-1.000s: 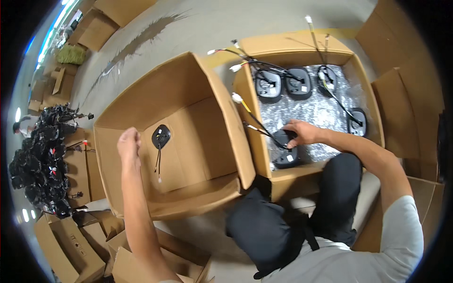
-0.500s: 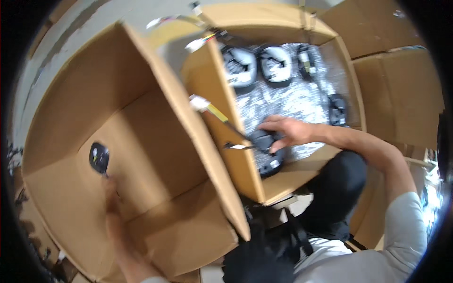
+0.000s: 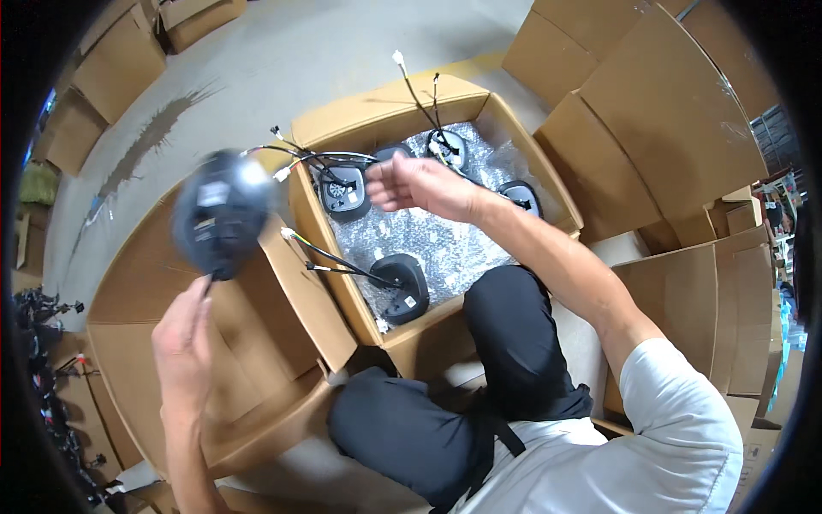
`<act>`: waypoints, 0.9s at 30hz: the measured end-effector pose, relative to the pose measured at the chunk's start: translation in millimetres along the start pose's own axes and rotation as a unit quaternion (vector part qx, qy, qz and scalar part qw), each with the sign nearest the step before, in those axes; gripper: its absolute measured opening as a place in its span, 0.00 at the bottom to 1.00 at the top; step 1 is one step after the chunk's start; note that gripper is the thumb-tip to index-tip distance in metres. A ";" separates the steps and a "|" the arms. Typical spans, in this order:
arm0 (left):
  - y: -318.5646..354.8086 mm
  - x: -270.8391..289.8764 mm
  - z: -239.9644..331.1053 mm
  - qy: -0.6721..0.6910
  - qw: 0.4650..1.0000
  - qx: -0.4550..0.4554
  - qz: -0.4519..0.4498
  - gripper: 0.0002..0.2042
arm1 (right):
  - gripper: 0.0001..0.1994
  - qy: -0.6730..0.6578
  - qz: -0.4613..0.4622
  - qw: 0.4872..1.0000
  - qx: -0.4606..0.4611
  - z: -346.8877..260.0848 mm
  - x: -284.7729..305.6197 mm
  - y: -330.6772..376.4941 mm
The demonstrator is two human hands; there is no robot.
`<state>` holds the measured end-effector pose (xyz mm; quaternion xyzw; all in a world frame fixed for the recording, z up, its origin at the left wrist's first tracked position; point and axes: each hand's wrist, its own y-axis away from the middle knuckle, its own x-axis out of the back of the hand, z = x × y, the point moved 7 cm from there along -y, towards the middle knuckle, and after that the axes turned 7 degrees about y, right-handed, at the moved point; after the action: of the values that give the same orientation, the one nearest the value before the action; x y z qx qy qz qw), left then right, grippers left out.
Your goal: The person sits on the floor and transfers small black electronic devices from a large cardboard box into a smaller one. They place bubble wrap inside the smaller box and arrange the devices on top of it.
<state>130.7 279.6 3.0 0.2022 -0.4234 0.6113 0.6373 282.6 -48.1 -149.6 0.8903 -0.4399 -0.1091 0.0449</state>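
My left hand [image 3: 183, 330] pinches the dark cable end of a black rounded housing [image 3: 221, 210], blurred by motion, holding it up over the left cardboard box [image 3: 128, 295]. My right hand [image 3: 421, 183] hovers with fingers stretched out above the other cardboard box [image 3: 467, 98], partly covering a dark part [image 3: 394, 152]. Inside that box, similar black parts with wire leads lie on bubble wrap [image 3: 441, 248]: a squarish one at the left [image 3: 344, 194], a round one at the back [image 3: 449, 147], one at the right [image 3: 521, 197] and one near the front [image 3: 402, 289].
Connector-tipped wires [image 3: 301, 159] stick out over the second box's left wall. Large cardboard boxes [image 3: 659, 128] stand at the right, and more cartons [image 3: 116, 68] at the far left. Dark cabled pieces [image 3: 51, 368] pile up at the left edge. My knees [image 3: 522, 330] are close to the boxes.
My left hand has lifted the black housing up out of the left box. My right hand has let go of the front part and moved back and left, fingers extended. The view has shifted.
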 end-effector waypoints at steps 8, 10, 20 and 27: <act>-53.9 -134.3 189.4 -0.011 0.950 -0.294 -0.105 0.10 | 0.37 0.101 -0.217 0.970 -0.040 -66.0 -24.8 104.7; -70.4 -149.2 188.3 0.000 0.960 -0.270 -0.072 0.09 | 0.35 0.050 -0.163 0.985 -0.031 -51.0 16.9 120.4; -53.5 -231.2 104.6 0.010 0.988 0.114 0.104 0.22 | 0.33 0.429 -0.020 0.903 -0.030 78.0 142.0 131.4; -10.3 -295.7 11.9 0.011 0.920 0.375 0.115 0.39 | 0.18 0.569 0.117 0.813 0.034 108.6 138.8 185.4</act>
<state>168.3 88.8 -220.4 0.3694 -0.1766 0.7964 0.4451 195.6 -269.3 -244.0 0.7362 -0.4403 0.4378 0.2690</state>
